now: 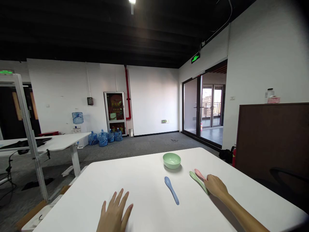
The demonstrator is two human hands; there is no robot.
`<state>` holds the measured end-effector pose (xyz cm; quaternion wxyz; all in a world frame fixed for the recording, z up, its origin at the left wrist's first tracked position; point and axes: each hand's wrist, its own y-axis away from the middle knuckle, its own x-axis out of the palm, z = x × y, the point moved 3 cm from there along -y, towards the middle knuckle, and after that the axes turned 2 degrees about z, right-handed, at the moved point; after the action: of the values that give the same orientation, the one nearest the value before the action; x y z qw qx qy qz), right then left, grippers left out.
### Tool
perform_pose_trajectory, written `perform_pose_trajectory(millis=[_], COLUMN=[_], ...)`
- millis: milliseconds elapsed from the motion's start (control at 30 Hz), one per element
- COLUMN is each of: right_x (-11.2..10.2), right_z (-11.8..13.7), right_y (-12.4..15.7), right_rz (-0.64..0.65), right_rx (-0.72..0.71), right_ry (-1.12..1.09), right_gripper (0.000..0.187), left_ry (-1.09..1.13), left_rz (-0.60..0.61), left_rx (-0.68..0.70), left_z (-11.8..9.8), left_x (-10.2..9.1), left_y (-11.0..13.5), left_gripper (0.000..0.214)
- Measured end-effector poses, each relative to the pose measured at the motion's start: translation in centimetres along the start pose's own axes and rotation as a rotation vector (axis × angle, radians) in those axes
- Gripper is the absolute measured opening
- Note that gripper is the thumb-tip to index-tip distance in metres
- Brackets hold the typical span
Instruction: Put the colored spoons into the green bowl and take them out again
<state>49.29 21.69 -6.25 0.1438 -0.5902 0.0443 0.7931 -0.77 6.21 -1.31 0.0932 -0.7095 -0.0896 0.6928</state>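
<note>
My right hand point(216, 186) is closed around the handle end of a pink spoon point(200, 174), whose bowl points away toward the far side of the white table. A green spoon point(198, 181) lies just left of it, its handle end close by or under my fingers. Between my hands lies a blue spoon point(171, 190), touched by neither. Flat over the near left part of the table, my left hand point(114, 211) is open with its fingers spread and holds nothing. A light green bowl point(172, 160) stands upright beyond the spoons.
The white table point(145, 174) has its far edge just behind the bowl. A brown cabinet point(272, 138) stands to the right. Another white table point(67, 141) and a metal post point(30, 135) are at the left. Several blue water bottles point(103, 138) stand on the floor behind.
</note>
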Motion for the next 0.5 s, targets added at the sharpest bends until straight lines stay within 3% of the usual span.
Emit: perform_pose_trajectory(millis=[500], right_x=[-0.02], right_z=[0.06], right_y=[0.33], right_rz=[0.025], right_rx=[0.006], right_ry=[-0.003], right_gripper=[0.028], left_ry=[-0.019], left_rz=[0.034], left_rx=[-0.013], left_z=[-0.36], left_x=[-0.28], left_y=[-0.06], left_gripper=[0.053])
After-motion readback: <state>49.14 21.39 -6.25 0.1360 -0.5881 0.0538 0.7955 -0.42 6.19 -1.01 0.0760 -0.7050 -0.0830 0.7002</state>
